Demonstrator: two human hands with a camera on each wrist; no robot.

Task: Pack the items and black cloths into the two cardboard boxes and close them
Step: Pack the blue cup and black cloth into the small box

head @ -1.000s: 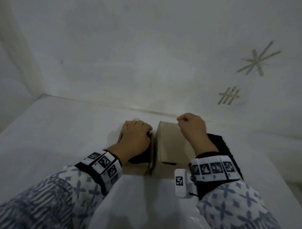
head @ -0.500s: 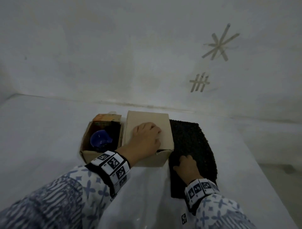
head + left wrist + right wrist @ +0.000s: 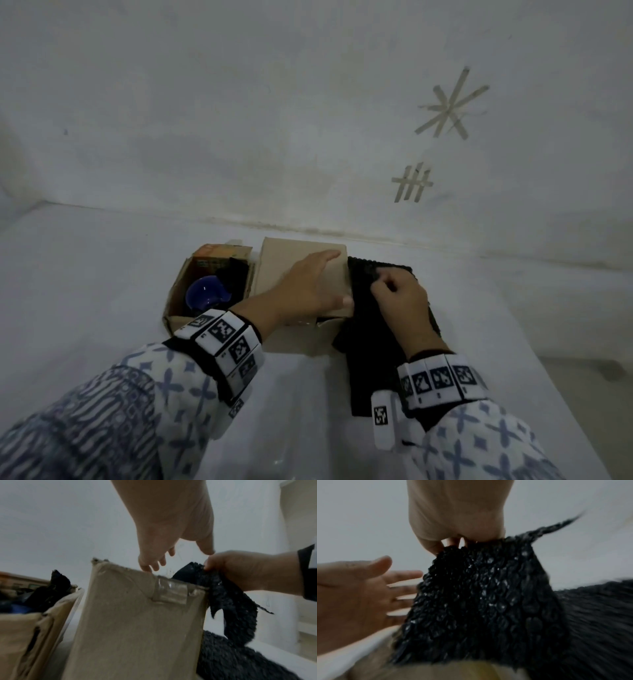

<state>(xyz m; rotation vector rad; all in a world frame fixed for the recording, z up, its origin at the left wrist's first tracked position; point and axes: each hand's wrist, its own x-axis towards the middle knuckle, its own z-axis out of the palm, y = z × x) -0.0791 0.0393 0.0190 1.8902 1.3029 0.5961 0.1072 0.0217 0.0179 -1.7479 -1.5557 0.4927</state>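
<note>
Tape asterisk (image 3: 451,104) above tape tally marks (image 3: 412,183) on the pale wall (image 3: 239,120).

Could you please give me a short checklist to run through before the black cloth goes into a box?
1. Right hand has the black cloth: ok, it pinches an edge and that part is lifted.
2. Cloth fully clear of the table: not ok, its lower part lies on the white table.
3. Right-hand box open to take it: not ok, the flap is down under the flat left hand.
4. Left-hand box open: ok, a blue item shows inside.
5. Room left in the left-hand box: cannot tell.
</note>
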